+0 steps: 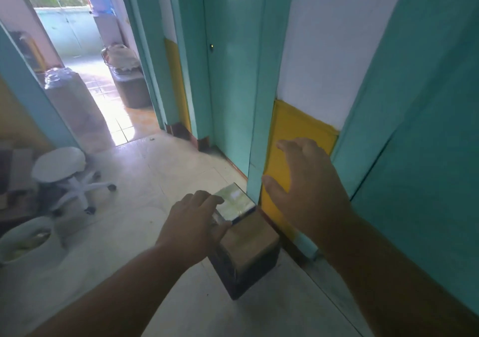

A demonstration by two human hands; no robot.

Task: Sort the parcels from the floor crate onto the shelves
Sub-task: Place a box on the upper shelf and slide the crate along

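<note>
Two hands reach forward. The left hand pinches the near corner of a flat shiny parcel held over a brown box on the floor — its fingers hide that corner. The right hand hovers spread and empty near the yellow wall panel.

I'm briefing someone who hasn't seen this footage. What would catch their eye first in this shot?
Two bare forearms fill the foreground: the left hand grips a flat, glossy parcel above a brown cardboard box on the floor, while the right hand hovers open and empty. Behind it, teal door frames and a yellow wall panel dominate. At far left stands a white wheeled stool, with a bright doorway beyond.
</note>
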